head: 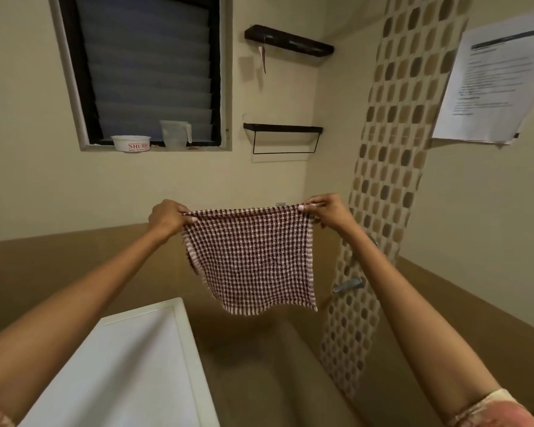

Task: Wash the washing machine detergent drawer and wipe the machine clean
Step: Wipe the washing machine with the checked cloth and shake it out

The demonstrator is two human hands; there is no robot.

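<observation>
Wall [136, 186] behind; fingers [309, 207] pinch cloth [253, 257] edge.

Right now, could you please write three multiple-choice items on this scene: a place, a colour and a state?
1. Where does the white tub stand? A on the window sill; B on a shelf; C on the machine.
2. What colours is the cloth? A blue and yellow; B dark red and white; C green.
3. How is the cloth held? A bunched; B spread by its top corners; C draped on a tap.
1 A, it sits beside the measuring jug. 2 B, its checks show it. 3 B, the left hand and right hand pinch them.
</observation>
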